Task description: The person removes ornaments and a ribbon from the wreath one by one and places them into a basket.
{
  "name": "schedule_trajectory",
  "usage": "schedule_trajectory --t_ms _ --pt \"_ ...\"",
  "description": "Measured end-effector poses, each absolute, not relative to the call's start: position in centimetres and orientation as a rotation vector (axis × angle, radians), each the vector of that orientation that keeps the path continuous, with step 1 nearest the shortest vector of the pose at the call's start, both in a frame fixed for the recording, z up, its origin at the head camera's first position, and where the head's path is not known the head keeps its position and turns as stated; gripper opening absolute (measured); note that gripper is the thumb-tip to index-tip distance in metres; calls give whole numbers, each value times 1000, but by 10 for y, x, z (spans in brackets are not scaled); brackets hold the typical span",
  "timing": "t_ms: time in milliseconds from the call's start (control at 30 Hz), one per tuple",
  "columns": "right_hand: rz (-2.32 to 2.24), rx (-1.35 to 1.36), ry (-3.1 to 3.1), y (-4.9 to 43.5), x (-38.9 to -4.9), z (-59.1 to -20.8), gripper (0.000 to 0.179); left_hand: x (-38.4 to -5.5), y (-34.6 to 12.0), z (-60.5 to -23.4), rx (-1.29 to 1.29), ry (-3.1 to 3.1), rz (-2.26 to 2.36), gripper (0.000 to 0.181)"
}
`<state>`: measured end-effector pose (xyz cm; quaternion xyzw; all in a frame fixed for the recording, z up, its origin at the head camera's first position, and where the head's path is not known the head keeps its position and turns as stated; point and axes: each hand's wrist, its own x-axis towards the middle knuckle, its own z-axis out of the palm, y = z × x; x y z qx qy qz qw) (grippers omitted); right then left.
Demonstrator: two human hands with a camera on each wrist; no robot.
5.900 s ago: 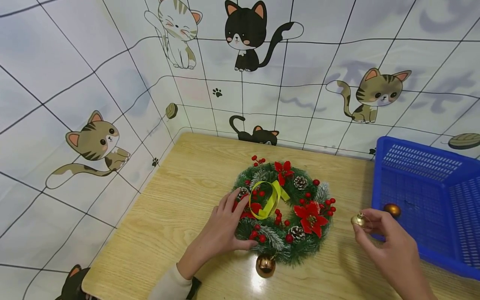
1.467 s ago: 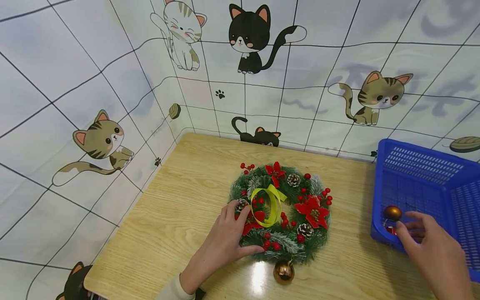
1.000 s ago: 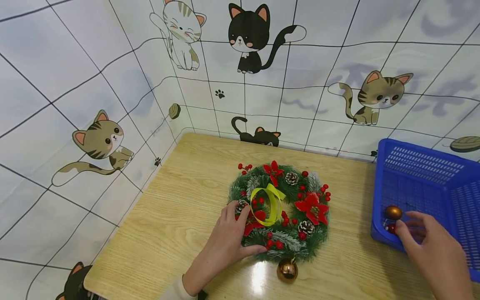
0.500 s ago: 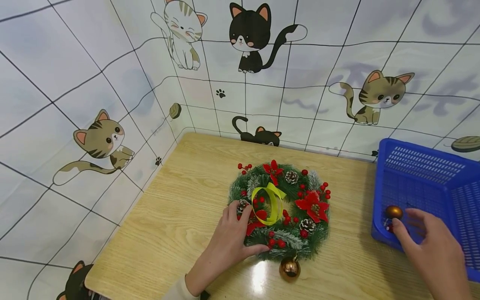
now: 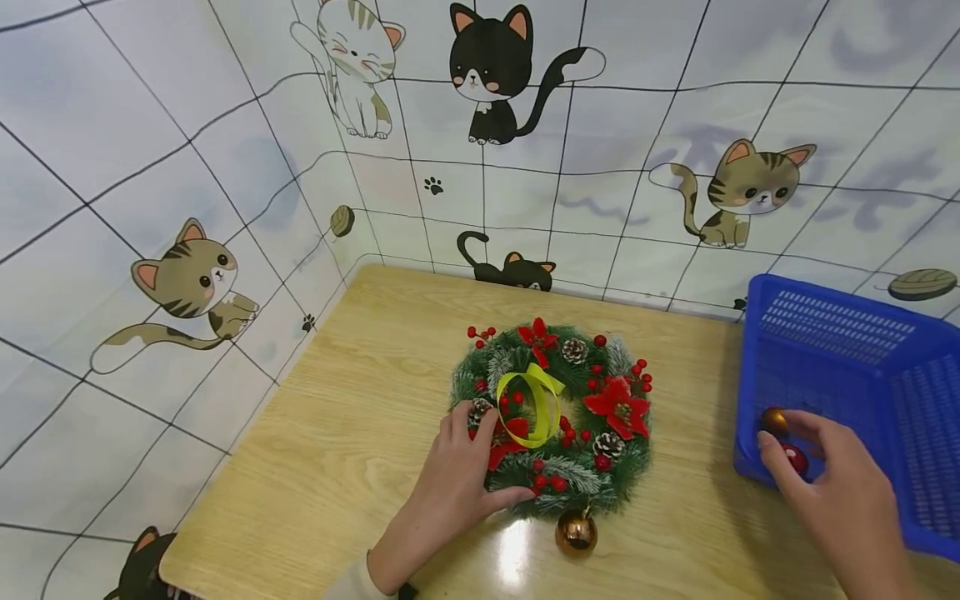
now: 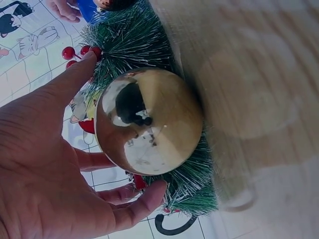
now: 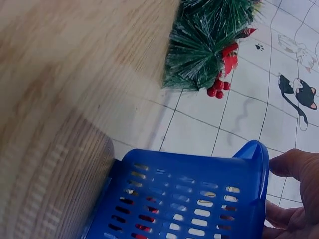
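Note:
A green Christmas wreath [image 5: 622,479] with red poinsettias, berries and pinecones lies on the table. My left hand [image 5: 453,475] holds its near left side, with thumb and fingers spread over the greenery. A shiny copper bauble [image 5: 577,533] sits at the wreath's near edge and looms large in the left wrist view. Over the left end of a blue basket [image 5: 821,358] is my right hand [image 5: 843,492], thumb and forefinger about an orange bauble [image 5: 773,420]. A red bauble [image 5: 795,458] shows beneath the forefinger. Whether these fingers grip either bauble is unclear.
A loop of yellow ribbon [image 5: 531,404] stands up from the wreath. The basket's raised rim lies beside the right hand. Behind and left of the wooden table [image 5: 360,367] rise walls with a cat pattern [image 5: 491,75].
Earlier, the right hand held a small gold bauble beside the wreath; then it went to the basket. Just now it shifted left there, uncovering more of the red bauble. The wreath turned slightly.

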<state>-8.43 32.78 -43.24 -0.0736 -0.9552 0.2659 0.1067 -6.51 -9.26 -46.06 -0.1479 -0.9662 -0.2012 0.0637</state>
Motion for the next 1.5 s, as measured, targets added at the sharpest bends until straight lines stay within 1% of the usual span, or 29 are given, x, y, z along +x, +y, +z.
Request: schedule_trajectory --t_ms 333,633,900,1033,1233,1500 --pt "825 -146 -2779 318 -80 -434 57 -66 -92 -459 -431 -2917 -578 105" --pt "807 -8 -2710 314 -78 -437 46 -68 -90 -459 -429 -2906 -551 105" --pt "810 33 -2715 307 -75 -436 44 -67 -89 -458 -427 -2911 -457 108" --pt "801 46 -2703 303 -72 -437 43 -66 -88 -458 -426 -2900 -424 106" --pt "798 90 -2577 295 -69 -436 35 -65 -88 -459 -432 -2888 -428 104" --pt "790 141 -2563 289 -65 -440 35 -65 -87 -461 -447 -2852 -373 104"
